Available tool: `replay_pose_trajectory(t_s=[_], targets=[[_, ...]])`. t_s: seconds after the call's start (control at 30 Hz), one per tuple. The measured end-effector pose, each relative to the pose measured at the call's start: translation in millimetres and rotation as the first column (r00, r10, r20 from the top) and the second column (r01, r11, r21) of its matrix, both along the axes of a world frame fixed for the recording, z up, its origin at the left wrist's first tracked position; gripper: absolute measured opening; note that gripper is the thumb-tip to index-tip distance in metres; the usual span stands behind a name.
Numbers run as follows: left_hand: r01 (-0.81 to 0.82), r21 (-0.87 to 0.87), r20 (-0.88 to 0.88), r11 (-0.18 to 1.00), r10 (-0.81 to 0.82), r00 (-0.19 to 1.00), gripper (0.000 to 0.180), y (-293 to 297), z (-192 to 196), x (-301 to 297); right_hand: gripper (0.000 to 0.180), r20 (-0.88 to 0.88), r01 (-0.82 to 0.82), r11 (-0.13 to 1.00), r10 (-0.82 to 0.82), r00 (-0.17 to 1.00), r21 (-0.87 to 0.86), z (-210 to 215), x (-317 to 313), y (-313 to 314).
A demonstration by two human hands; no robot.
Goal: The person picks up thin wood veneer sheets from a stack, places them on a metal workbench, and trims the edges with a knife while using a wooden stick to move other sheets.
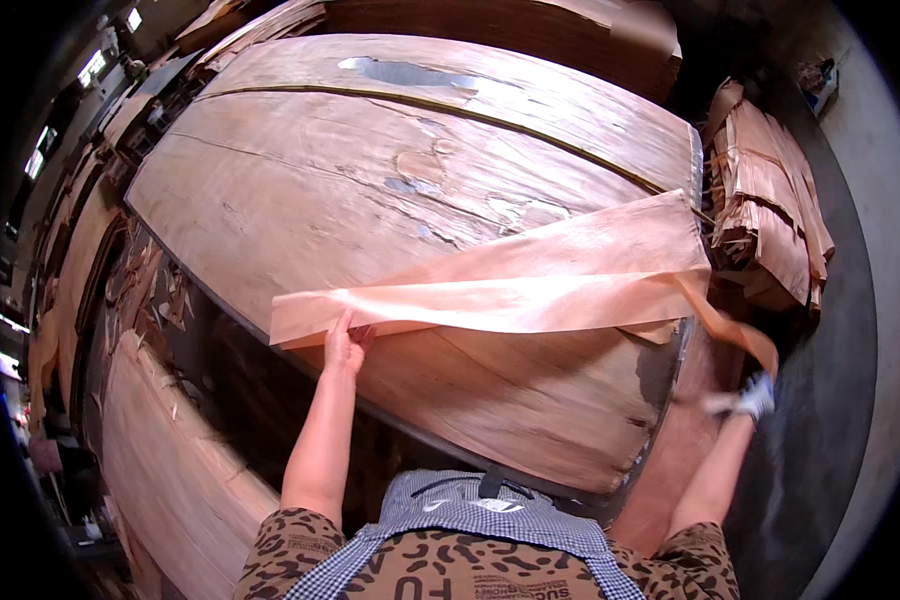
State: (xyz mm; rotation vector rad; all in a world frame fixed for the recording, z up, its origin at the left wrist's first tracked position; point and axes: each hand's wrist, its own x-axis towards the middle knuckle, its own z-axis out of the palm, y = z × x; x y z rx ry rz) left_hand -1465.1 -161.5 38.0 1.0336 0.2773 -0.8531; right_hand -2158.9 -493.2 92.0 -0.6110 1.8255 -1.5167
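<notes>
Worn wooden surface [280, 195] under veneer [500, 302], grey floor [805, 470]

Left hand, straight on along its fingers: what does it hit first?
The pale veneer strip: the left hand already seems to touch its near edge. Past that, the broad wood sheet lies in line; how far below isn't clear.

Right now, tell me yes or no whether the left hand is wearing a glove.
No, the left hand shows bare skin where it meets the near edge of the pale wood sheet.
</notes>
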Motion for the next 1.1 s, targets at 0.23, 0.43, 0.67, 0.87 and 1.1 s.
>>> replay_pose_trajectory(t_s=[0.23, 0.43, 0.67, 0.87, 1.1], targets=[[0.145, -0.094, 0.243, 0.985, -0.118, 0.963, 0.009, -84, 69, 68, 0.024, -0.621, 0.017, 0.992, -0.091, 0.779, -0.124, -26, -21, 231], [0.299, -0.099, 0.391, 0.949, -0.24, 0.889, 0.013, -80, 133, 115, 0.038, 0.235, -0.663, 0.712, 0.62, 0.748, 0.233, 7, 302, 225], [0.381, 0.129, 0.088, 0.916, -0.393, 0.915, 0.021, -11, -6, 244, 0.04, 0.808, -0.621, 0.781, 0.408, 0.426, -0.067, -73, 427, 156], [0.448, 0.349, 0.073, 0.823, -0.5, 0.863, 0.022, 14, -33, 295, 0.037, 0.857, -0.382, 0.92, 0.266, 0.441, -0.089, -91, 457, 128], [0.459, 0.407, 0.002, 0.79, -0.503, 0.864, 0.028, -19, -42, 331, 0.019, 0.689, -0.493, 0.833, 0.206, 0.695, 0.249, -88, 468, 97]])
